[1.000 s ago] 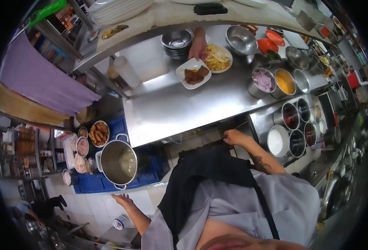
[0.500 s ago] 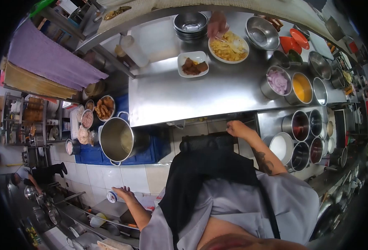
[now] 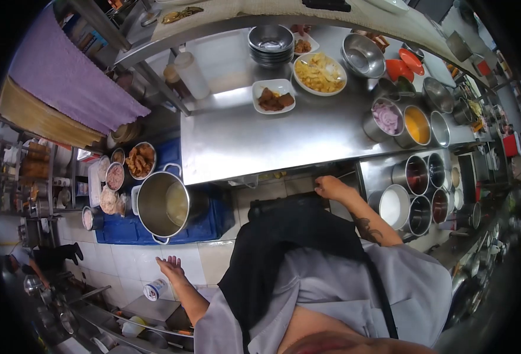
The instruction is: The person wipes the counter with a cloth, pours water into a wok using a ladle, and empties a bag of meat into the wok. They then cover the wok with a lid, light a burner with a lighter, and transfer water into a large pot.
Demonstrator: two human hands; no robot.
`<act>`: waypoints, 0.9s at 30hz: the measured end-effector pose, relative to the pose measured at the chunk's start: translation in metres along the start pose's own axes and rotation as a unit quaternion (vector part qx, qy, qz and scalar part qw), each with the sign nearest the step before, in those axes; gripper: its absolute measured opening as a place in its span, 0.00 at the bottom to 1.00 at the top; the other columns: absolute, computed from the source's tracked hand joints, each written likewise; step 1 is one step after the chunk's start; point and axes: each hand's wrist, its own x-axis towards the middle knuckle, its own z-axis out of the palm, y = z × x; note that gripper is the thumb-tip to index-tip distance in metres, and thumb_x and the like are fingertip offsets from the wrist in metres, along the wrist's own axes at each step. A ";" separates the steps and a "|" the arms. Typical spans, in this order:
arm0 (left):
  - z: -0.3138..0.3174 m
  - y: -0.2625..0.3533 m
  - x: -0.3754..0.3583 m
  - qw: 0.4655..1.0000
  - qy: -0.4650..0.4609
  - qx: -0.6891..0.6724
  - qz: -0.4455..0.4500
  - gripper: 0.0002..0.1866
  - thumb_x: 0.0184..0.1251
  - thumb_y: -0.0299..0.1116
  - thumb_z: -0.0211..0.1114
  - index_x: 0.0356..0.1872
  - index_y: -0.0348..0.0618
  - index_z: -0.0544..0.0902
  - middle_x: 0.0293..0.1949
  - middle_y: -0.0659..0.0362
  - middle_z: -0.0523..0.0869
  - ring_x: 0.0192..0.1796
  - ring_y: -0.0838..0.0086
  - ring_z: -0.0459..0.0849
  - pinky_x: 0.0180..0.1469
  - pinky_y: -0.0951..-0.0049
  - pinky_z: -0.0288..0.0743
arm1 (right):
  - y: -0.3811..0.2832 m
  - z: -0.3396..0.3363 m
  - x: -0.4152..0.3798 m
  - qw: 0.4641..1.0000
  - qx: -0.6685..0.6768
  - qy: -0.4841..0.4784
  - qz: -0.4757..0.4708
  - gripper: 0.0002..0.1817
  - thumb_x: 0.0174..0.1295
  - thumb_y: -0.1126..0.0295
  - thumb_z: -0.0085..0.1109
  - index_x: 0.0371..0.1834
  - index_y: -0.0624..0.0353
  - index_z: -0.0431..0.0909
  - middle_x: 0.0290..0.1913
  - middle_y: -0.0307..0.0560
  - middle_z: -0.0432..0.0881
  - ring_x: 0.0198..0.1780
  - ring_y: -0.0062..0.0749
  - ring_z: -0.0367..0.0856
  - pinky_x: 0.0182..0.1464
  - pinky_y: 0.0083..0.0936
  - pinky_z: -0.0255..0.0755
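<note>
My left hand [image 3: 172, 269] is stretched out over the tiled floor with its fingers apart, holding nothing. Just below it, separate from the fingers, is a white tub with a blue and red label [image 3: 154, 289]. My right hand [image 3: 331, 188] hangs by the front edge of the steel table [image 3: 260, 138], its fingers curled in and nothing visible in them. On that table are a square white bowl of brown meat pieces [image 3: 274, 100] and a round white plate of yellow food [image 3: 320, 75]. A big steel pot [image 3: 154, 207] stands between my left hand and the table.
Blue crates [image 3: 213, 221] bear the pot and several food containers. Right of my right hand sit steel pots, one holding white contents [image 3: 394, 206]. Stacked steel bowls [image 3: 271, 40] stand at the back, beside another person's hand [image 3: 300, 28] and a small bowl [image 3: 305, 43]. Another person [image 3: 42, 259] is at far left.
My left hand has moved up and away from the white tub. The other person's hand has left the plate of yellow food, and a small bowl now shows behind it. The view has shifted slightly.
</note>
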 end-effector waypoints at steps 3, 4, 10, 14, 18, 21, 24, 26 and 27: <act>0.002 0.007 0.018 1.000 -0.003 -0.009 -0.004 0.48 0.65 0.64 0.50 0.73 0.38 0.46 0.68 0.43 0.59 0.69 0.51 0.62 0.66 0.50 0.60 | -0.016 0.002 0.002 1.000 0.002 0.003 0.000 0.15 0.56 0.64 0.60 0.38 0.67 0.78 0.40 0.65 0.80 0.46 0.59 0.78 0.51 0.45 0.71; 0.002 0.009 0.022 1.000 -0.005 -0.010 -0.005 0.48 0.65 0.64 0.50 0.73 0.38 0.46 0.69 0.43 0.59 0.69 0.51 0.62 0.66 0.50 0.60 | -0.025 -0.001 0.001 1.000 0.002 0.002 0.000 0.15 0.56 0.64 0.60 0.38 0.67 0.77 0.40 0.65 0.80 0.46 0.59 0.78 0.51 0.45 0.72; 0.016 0.015 0.049 0.997 -0.067 0.019 0.012 0.49 0.64 0.67 0.48 0.73 0.39 0.46 0.69 0.44 0.60 0.69 0.51 0.63 0.67 0.51 0.58 | -0.051 -0.004 -0.001 1.000 0.014 0.025 0.007 0.14 0.57 0.65 0.60 0.37 0.67 0.77 0.37 0.63 0.81 0.45 0.59 0.78 0.48 0.45 0.72; 0.032 0.019 0.056 0.991 -0.101 0.082 0.027 0.47 0.64 0.69 0.45 0.73 0.44 0.51 0.72 0.48 0.57 0.69 0.53 0.64 0.67 0.52 0.57 | -0.063 -0.007 0.002 0.999 0.010 0.032 -0.008 0.15 0.56 0.66 0.60 0.40 0.67 0.78 0.36 0.63 0.81 0.43 0.58 0.80 0.45 0.43 0.74; 0.045 0.029 0.048 0.991 -0.096 0.091 0.024 0.38 0.67 0.62 0.49 0.68 0.45 0.63 0.67 0.54 0.69 0.66 0.59 0.68 0.64 0.52 0.59 | -0.068 0.000 0.010 1.000 0.014 0.019 -0.003 0.17 0.57 0.67 0.61 0.46 0.68 0.78 0.38 0.63 0.82 0.43 0.55 0.81 0.46 0.39 0.75; 0.049 0.044 0.026 0.995 -0.045 0.084 0.026 0.41 0.68 0.57 0.53 0.70 0.35 0.57 0.70 0.43 0.58 0.69 0.52 0.64 0.67 0.52 0.57 | -0.063 0.010 0.017 1.000 -0.006 0.000 -0.010 0.18 0.58 0.67 0.60 0.48 0.69 0.78 0.40 0.63 0.83 0.43 0.53 0.83 0.47 0.36 0.76; 0.047 0.034 0.046 0.969 0.033 0.131 0.207 0.36 0.70 0.51 0.53 0.68 0.32 0.60 0.67 0.42 0.63 0.67 0.53 0.65 0.67 0.56 0.57 | -0.111 -0.004 0.017 1.000 0.001 -0.009 0.016 0.18 0.58 0.68 0.60 0.47 0.70 0.77 0.39 0.65 0.82 0.43 0.54 0.83 0.46 0.37 0.76; 0.047 0.040 0.035 0.844 0.085 0.306 0.433 0.24 0.70 0.42 0.55 0.60 0.35 0.72 0.56 0.39 0.75 0.62 0.57 0.71 0.65 0.61 0.61 | -0.116 -0.003 0.022 1.000 -0.007 -0.012 0.012 0.18 0.59 0.68 0.59 0.47 0.71 0.77 0.39 0.66 0.82 0.43 0.54 0.83 0.46 0.38 0.76; 0.057 0.060 -0.005 0.740 0.087 0.403 0.531 0.24 0.70 0.42 0.55 0.59 0.34 0.73 0.56 0.39 0.74 0.62 0.57 0.72 0.64 0.62 0.63 | -0.117 -0.003 0.024 1.000 -0.010 -0.012 0.010 0.18 0.59 0.68 0.59 0.47 0.71 0.77 0.39 0.66 0.82 0.43 0.55 0.82 0.46 0.39 0.75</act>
